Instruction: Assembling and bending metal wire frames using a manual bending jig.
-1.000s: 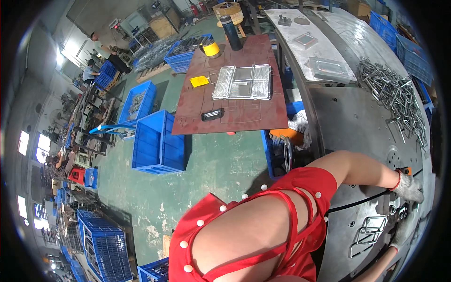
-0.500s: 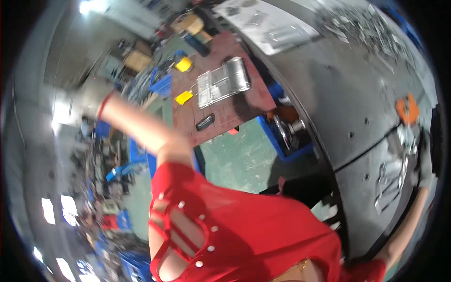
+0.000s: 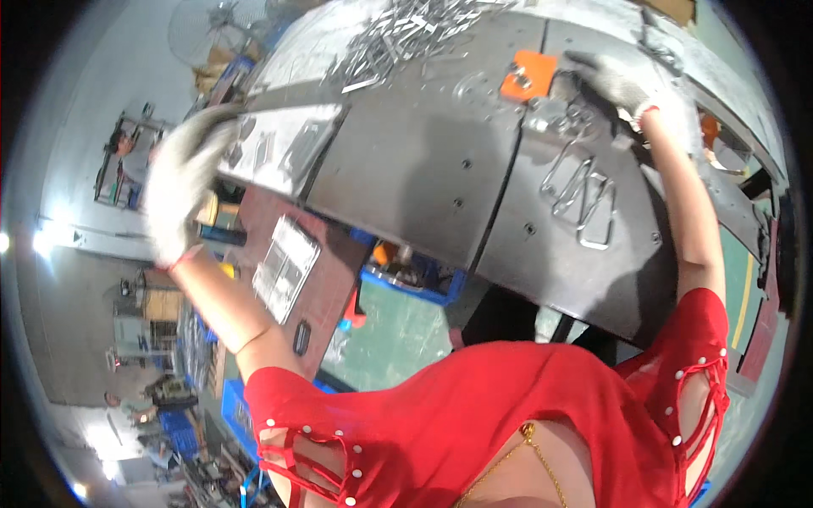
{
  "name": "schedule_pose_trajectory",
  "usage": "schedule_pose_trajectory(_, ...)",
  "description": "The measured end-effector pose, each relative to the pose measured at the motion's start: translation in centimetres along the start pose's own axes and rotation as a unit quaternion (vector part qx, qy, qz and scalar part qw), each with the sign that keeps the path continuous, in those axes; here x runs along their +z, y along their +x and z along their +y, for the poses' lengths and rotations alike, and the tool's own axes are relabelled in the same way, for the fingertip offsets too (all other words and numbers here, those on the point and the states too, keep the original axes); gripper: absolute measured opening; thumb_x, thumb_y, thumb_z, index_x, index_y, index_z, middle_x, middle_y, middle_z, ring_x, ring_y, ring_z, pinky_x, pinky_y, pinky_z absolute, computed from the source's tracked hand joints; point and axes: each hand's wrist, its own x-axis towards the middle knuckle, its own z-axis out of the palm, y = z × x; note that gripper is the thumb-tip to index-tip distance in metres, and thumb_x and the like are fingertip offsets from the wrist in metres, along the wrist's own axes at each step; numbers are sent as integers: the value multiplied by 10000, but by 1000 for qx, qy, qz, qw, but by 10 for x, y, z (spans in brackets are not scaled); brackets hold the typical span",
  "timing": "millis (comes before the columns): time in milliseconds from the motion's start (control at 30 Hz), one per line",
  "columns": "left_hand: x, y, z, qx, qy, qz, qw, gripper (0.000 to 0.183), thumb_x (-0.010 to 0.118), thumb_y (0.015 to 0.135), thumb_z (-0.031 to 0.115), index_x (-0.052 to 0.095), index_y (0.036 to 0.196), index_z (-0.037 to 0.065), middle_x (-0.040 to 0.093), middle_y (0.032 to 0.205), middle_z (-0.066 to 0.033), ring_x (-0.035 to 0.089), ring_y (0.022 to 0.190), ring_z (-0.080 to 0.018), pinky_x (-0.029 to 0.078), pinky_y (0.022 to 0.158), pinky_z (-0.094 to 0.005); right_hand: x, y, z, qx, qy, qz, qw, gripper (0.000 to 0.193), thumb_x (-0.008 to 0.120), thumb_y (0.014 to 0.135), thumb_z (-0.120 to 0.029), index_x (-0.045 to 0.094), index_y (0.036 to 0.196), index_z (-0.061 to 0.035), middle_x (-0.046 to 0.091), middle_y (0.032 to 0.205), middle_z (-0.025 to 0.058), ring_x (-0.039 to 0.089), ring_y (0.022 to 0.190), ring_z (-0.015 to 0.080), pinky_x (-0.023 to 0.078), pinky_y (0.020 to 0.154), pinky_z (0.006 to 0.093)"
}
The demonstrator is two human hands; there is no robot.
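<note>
My left hand [image 3: 182, 186], in a pale work glove, is raised at the left with its fingers stretched out and nothing visible in them. It is nearest the white sheet [image 3: 275, 140], which bears some flat metal pieces. My right hand [image 3: 618, 85], also gloved, reaches over the far right of the grey metal table [image 3: 406, 161], its fingers extended. Close by its fingertips are an orange block [image 3: 529, 74] and a metal fixture [image 3: 555, 114]. Nearer to me lie several bent metal rod loops [image 3: 584, 199].
A heap of loose metal strips [image 3: 406, 38] covers the table's far side. Left of it, a lower reddish table [image 3: 326, 292] holds a bundle of silvery rods [image 3: 288, 267] and a small black object [image 3: 301, 337]. A blue bin [image 3: 415, 288] with parts sits under the metal table's edge.
The view has swung round to the right, bringing the metal table to the middle. My left hand, blurred before, now shows beside the white sheet; my right remains near the fixture.
</note>
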Motion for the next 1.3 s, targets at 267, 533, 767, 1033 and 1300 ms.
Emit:
schedule_pose_trajectory(267,268,159,28,95,195,-10,976,406,670,855,428,709,1070,86,663,1074,-207,657,1002,-382,522,876,-472,33,54,5,52,-166,8,985,553,497,955,-484,734,904,12,690,919,264,669,932,425,521,839,481)
schedule_pose_trajectory(533,331,173,28,96,92,8,991,395,520,967,422,657,1092,74,684,1086,-205,673,979,-381,527,865,-477,11,54,-10,133,-98,-73,983,652,503,931,-623,745,886,-19,709,897,227,679,904,398,515,854,446)
schedule_pose_trajectory(767,293,186,-21,-119,-416,-33,901,606,495,987,501,619,1255,-29,645,847,-65,545,704,-168,479,698,-333,-23,40,-36,69,-68,-52,994,631,473,981,-597,691,1223,-57,710,1024,196,660,969,349,501,883,419)
schedule_pose_trajectory(1033,282,153,46,127,166,31,977,351,539,910,336,747,892,54,727,883,-187,717,848,-347,546,753,-453,-42,-69,-97,100,0,-55,994,536,544,985,-516,691,1010,0,650,768,202,667,729,315,517,712,449)
schedule_pose_trajectory(1300,320,155,30,138,316,0,939,175,604,813,204,758,753,148,719,704,-64,704,634,-233,436,437,-426,-7,-94,-94,-62,-99,89,989,300,576,968,-337,669,1019,-56,633,930,176,623,890,367,492,791,469)
